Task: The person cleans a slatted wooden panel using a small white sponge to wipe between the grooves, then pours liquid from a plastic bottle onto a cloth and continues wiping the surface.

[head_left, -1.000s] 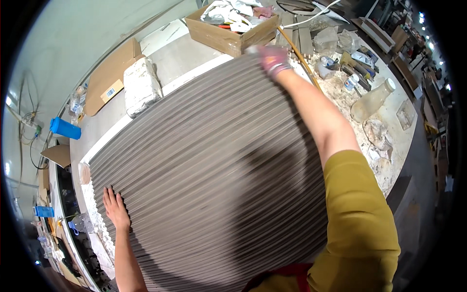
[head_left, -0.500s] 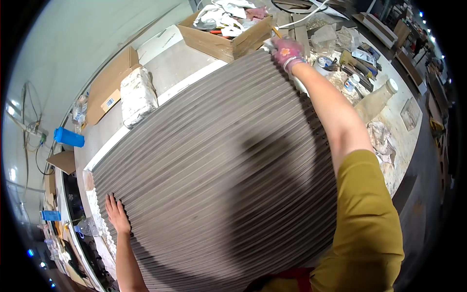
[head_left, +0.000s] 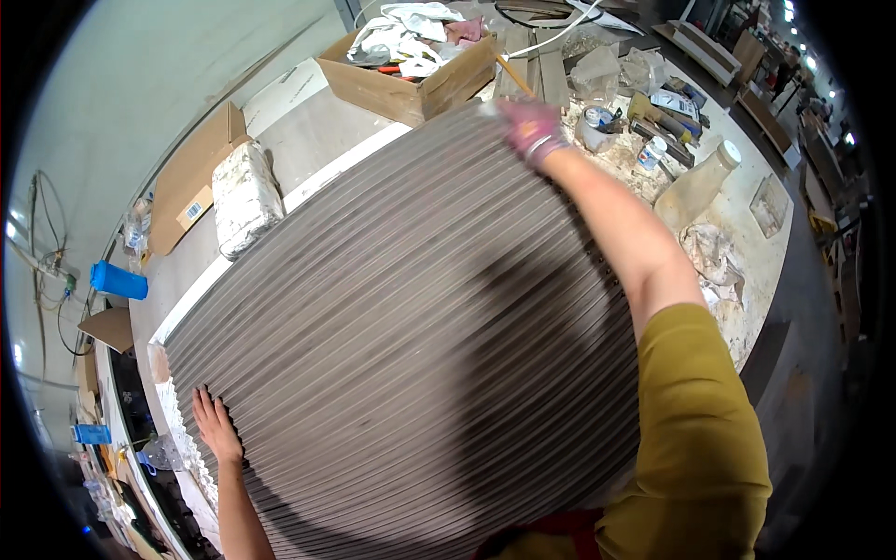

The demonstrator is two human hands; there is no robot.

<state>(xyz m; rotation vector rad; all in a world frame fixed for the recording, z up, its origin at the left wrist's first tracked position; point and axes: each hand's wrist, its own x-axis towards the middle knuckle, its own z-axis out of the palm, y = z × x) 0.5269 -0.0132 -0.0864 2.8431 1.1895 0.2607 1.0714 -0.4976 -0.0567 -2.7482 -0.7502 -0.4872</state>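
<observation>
A large grey-brown panel of narrow parallel ribs point(head_left: 373, 308) lies before me and fills most of the view. Bare and with its fingers spread, my left hand point(head_left: 217, 427) rests flat on the panel near its left end. My right hand point(head_left: 532, 131), in a pink and purple glove, reaches to the panel's far right corner. Its fingers are closed on a small, blurred white cloth point(head_left: 489, 109) that touches the ribs there. Motion smears these fingers, so their exact grip is hidden.
Beyond the panel stand a cardboard box point(head_left: 392, 98) of rags and a white wrapped bundle point(head_left: 247, 198). A blue cup point(head_left: 119, 280) is at the left. On the right, the stained table point(head_left: 747, 257) carries a cloudy bottle point(head_left: 698, 187), a small white jar point(head_left: 651, 153) and tools.
My right hand has shifted a little left and toward me along the panel's far right corner with the cloth. The whole view has moved slightly; my left hand stays flat on the panel.
</observation>
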